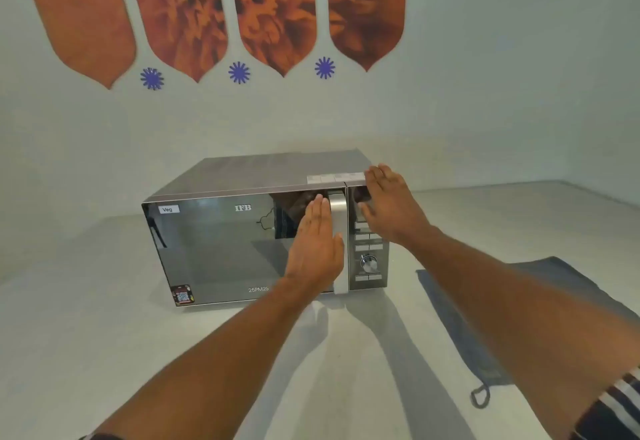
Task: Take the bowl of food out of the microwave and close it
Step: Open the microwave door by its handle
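A silver microwave [221, 249] with a mirrored door stands on a white counter against the wall. Its door is shut and the mirror finish hides the inside, so no bowl shows. A vertical silver handle [338, 218] runs down the door's right edge. My left hand [315, 249] lies flat on the door, fingers straight and together, just left of the handle. My right hand [388, 207] is spread over the top right corner and the control panel [369, 252], fingers apart. Neither hand holds anything.
A grey cloth [485, 322] with a hanging loop lies flat on the counter [104, 335] to the right of the microwave. The white wall behind carries orange petal-shaped decals and blue star marks. The counter's right end meets a side wall.
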The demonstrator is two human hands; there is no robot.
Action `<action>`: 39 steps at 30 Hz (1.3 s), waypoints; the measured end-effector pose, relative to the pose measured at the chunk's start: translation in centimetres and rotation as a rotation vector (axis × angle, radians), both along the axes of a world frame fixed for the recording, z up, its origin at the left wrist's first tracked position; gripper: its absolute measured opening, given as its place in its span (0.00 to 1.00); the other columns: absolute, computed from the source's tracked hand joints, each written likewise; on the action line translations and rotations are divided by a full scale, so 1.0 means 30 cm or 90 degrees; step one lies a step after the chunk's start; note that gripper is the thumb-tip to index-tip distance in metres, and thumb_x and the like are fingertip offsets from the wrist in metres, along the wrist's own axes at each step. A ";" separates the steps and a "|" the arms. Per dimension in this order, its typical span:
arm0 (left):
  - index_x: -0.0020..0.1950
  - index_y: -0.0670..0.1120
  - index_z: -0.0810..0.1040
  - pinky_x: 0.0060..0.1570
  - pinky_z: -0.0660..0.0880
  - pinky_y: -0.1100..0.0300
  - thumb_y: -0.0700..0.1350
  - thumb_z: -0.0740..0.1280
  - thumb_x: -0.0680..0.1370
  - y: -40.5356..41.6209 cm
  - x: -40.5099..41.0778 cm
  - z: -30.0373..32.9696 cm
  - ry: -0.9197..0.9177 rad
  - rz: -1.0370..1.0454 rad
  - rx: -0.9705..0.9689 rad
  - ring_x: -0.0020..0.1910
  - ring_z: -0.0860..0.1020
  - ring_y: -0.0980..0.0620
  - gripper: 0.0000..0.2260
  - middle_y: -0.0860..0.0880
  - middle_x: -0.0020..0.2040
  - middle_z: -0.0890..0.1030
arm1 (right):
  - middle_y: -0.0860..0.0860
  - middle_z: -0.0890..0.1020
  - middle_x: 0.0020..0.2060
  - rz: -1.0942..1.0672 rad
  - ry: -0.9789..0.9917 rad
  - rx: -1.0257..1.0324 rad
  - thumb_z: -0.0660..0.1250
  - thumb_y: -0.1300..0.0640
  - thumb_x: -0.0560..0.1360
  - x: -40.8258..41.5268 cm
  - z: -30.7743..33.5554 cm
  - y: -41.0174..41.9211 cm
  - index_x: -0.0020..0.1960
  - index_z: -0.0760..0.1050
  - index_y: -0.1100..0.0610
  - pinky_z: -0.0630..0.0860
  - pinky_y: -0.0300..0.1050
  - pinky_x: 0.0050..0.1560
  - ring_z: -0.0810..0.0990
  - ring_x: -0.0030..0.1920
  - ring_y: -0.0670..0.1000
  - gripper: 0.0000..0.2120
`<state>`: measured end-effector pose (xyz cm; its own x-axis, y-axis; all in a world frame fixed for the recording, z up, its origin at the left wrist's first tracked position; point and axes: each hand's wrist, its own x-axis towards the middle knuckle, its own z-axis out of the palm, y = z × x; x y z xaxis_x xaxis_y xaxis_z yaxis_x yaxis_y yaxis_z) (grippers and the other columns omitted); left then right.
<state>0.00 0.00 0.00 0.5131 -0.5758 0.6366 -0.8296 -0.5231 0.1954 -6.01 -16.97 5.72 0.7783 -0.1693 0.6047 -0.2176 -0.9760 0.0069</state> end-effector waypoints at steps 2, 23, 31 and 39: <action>0.80 0.41 0.46 0.75 0.55 0.53 0.47 0.55 0.82 -0.020 -0.013 -0.007 0.058 -0.021 -0.050 0.78 0.57 0.44 0.30 0.41 0.81 0.55 | 0.61 0.64 0.74 0.005 0.000 -0.009 0.60 0.49 0.78 0.002 0.009 -0.010 0.75 0.57 0.63 0.55 0.59 0.76 0.58 0.76 0.60 0.31; 0.40 0.47 0.77 0.37 0.79 0.61 0.58 0.59 0.82 -0.164 0.055 0.030 0.611 -0.226 -0.464 0.30 0.77 0.55 0.18 0.52 0.30 0.78 | 0.57 0.81 0.55 0.080 -0.048 0.010 0.73 0.58 0.71 0.055 0.023 -0.042 0.61 0.73 0.61 0.73 0.52 0.57 0.78 0.55 0.58 0.21; 0.40 0.48 0.76 0.35 0.78 0.63 0.59 0.59 0.81 -0.179 0.067 0.021 0.598 -0.197 -0.461 0.30 0.76 0.56 0.18 0.51 0.30 0.76 | 0.57 0.81 0.55 0.081 -0.062 0.006 0.73 0.57 0.70 0.056 0.017 -0.037 0.61 0.73 0.61 0.74 0.52 0.57 0.77 0.55 0.58 0.21; 0.39 0.48 0.76 0.32 0.77 0.67 0.58 0.59 0.81 -0.184 0.080 0.012 0.587 -0.199 -0.464 0.27 0.75 0.59 0.18 0.54 0.27 0.76 | 0.58 0.81 0.55 0.079 -0.075 0.005 0.73 0.59 0.70 0.060 0.011 -0.039 0.61 0.73 0.61 0.74 0.54 0.56 0.78 0.55 0.59 0.22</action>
<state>2.39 -5.52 0.35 0.8470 -0.4152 0.3319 -0.2942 0.1538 0.9433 -4.21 -18.13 6.04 0.7170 -0.0807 0.6924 -0.0937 -0.9954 -0.0189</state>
